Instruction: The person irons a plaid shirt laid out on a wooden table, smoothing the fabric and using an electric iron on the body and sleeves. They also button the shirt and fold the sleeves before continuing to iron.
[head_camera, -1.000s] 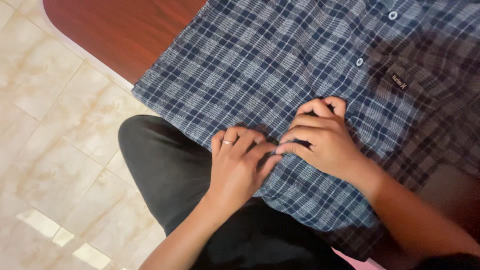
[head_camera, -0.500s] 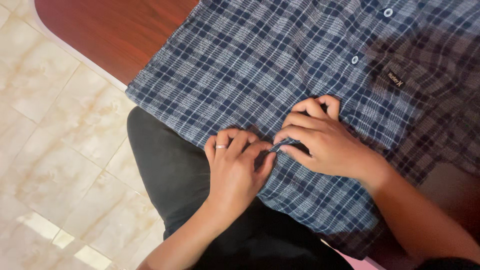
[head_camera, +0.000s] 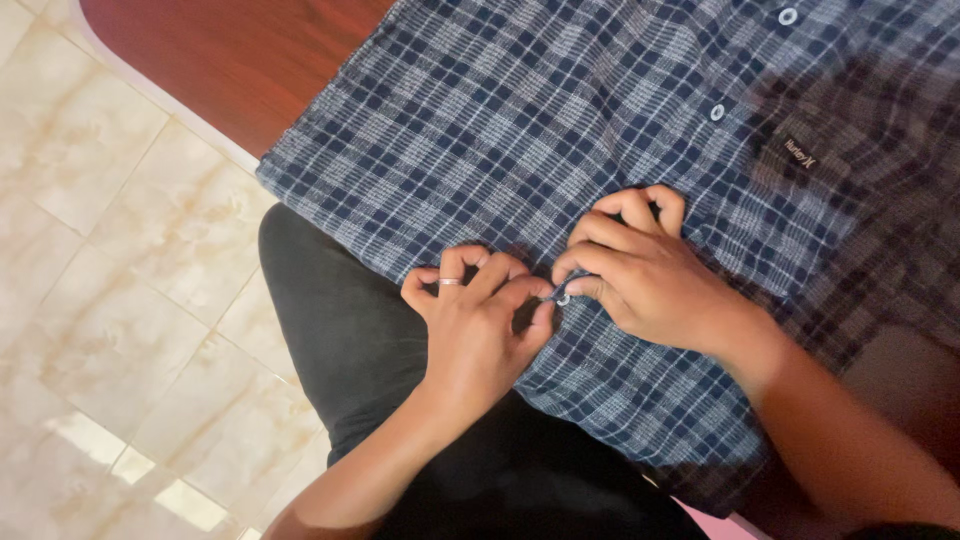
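Shirt: a blue and white checked shirt (head_camera: 520, 130) lies flat on the worktop (head_camera: 240, 60). Its lower edge hangs off the near side, over the person's lap.
Worktop: dark red-brown wood with a pale rim. The shirt covers most of what shows.
Left hand: the left hand (head_camera: 475, 335) rests on the shirt's lower front, near the hanging edge. Its fingers (head_camera: 520, 290) are curled together and pinch the cloth right beside a small button.
Ring: a thin ring (head_camera: 450, 282) sits on one finger of the left hand.
Right hand: the right hand (head_camera: 650, 275) lies on the shirt just beside the left hand. The two hands touch at the fingertips. Its fingers are bent and close together, and thumb and first finger pinch the cloth at the same button.
Small button: a pale round button (head_camera: 563, 299) shows between the two thumbs, at the front strip of the shirt.
Other buttons: two more pale buttons (head_camera: 717, 112) run up the front strip, well apart from the hands.
Label: a small dark label (head_camera: 797, 152) is sewn on the shirt, up and to the right of the right hand.
Shadow: a dark shadow falls on the right part of the shirt.
Lap: black trousers (head_camera: 350, 330) show under the left arm.
Floor: pale cream tiles (head_camera: 110, 250) fill the left side.
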